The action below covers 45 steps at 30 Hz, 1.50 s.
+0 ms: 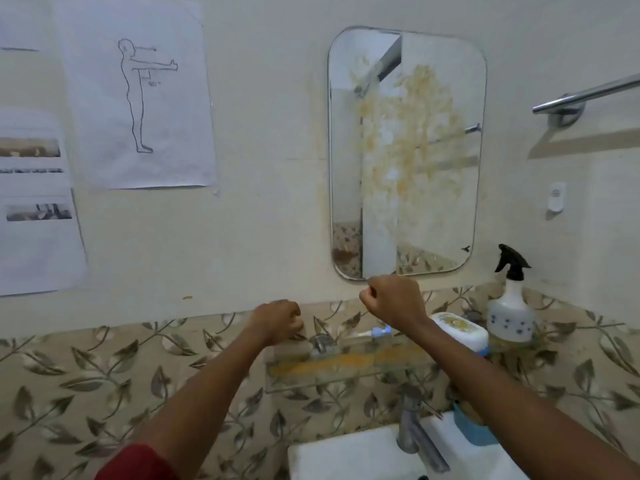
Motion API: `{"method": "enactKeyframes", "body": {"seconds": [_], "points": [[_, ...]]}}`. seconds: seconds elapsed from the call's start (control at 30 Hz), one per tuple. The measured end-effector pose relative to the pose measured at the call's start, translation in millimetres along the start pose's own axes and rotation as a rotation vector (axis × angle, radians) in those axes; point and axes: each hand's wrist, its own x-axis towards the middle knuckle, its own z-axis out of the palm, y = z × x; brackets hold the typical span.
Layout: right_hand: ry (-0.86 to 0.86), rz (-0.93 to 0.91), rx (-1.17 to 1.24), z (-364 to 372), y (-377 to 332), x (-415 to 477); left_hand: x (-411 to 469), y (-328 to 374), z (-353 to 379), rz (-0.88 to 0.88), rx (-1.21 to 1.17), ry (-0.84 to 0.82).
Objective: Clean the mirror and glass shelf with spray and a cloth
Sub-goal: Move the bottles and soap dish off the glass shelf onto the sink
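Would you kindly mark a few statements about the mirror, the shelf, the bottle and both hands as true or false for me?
1. The mirror is smeared with yellowish stains. True.
2. The right hand holds the bottle. False: the bottle stands untouched, to the lower right of the mirror, and the hand is a fist that holds nothing.
3. The left hand is a fist that holds nothing. True.
4. The shelf is spotless. False: a yellow streak runs along it.
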Motion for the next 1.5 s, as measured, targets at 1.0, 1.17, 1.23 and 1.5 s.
{"method": "enactKeyframes", "body": {"seconds": [1.0, 1.17, 1.23, 1.5], "points": [[-0.468, -0.311, -0.343, 118.8, 8.0, -4.9, -56.6, 1.6, 12.9, -0.117, -0.760, 0.473], [-0.432, -0.361, -0.382, 114.0, 6.0, -4.3, -60.1, 7.2, 13.5, -0.135, -0.835, 0.484], [-0.362, -0.361, -0.391, 106.5, 5.3, -5.6, -58.8, 7.5, 14.0, -0.149, -0.856, 0.500], [-0.006, -0.072, 0.058, 84.7, 8.2, -10.4, -61.3, 14.5, 15.3, -0.259, -1.082, 0.399]]}}
